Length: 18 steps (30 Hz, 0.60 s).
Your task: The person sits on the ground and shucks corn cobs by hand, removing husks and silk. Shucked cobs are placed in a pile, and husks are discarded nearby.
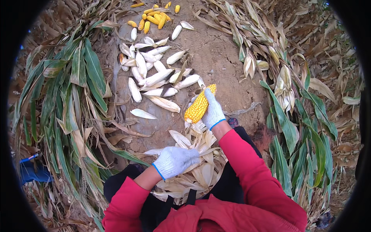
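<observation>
My right hand [214, 109], in a white knit glove with a blue cuff edge, grips a bare yellow ear of corn [200, 105]. The cob's pale stem end points down toward my lap. Lower and to the left, my gloved left hand [176, 161] has its fingers curled together over loose dry husks [204, 171] between my legs. Whether those fingers pinch a husk is hidden. Ahead of both hands, a pile of ears in pale husks [156, 78] lies on the soil. One loose husk piece [143, 114] rests apart at the pile's near edge.
Husked yellow ears [155, 17] form a heap at the far end of the bare dirt [223, 58]. Cut corn stalks with green leaves [63, 95] lie along the left. More stalks [289, 116] line the right, some bearing husked-over ears [285, 87]. Blue cloth [34, 172] shows at far left.
</observation>
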Each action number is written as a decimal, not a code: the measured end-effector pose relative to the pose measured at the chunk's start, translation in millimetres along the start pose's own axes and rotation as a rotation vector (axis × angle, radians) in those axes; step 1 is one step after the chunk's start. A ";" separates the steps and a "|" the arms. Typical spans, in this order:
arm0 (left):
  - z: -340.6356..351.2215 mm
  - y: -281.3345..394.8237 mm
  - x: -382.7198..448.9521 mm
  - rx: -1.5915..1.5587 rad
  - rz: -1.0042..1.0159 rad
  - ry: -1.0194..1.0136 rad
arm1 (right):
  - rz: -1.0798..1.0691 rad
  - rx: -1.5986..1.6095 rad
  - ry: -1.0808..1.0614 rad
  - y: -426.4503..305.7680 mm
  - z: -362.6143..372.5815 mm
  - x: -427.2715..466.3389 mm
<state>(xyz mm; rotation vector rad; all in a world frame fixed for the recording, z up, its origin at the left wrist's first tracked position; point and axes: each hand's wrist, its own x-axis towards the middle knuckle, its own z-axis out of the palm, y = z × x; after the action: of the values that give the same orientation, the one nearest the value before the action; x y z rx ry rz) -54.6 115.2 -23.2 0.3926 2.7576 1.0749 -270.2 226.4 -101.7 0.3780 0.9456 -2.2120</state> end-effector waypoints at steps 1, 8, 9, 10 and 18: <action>-2.4 2.8 -5.2 0.086 -0.003 -0.098 | 0.017 -0.071 0.052 7.6 -4.7 -4.3; -13.8 -21.8 -29.0 0.296 -0.300 -0.279 | 0.678 -0.742 0.077 120.3 -95.0 -48.0; -16.8 -22.2 -31.5 0.296 -0.321 -0.253 | 0.765 -0.701 0.041 140.0 -108.4 -54.2; -18.5 -21.5 -34.1 0.261 -0.323 -0.219 | 0.853 -0.662 0.007 154.5 -117.7 -47.8; -7.7 -27.0 -35.1 0.196 -0.265 -0.206 | 0.228 -0.387 -0.249 58.7 74.0 143.0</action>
<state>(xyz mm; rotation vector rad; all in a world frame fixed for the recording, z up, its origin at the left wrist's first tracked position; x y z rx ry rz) -28.0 80.7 -34.2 0.1445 2.6426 0.6656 -331.8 74.8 -152.6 0.0265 1.1022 -1.7711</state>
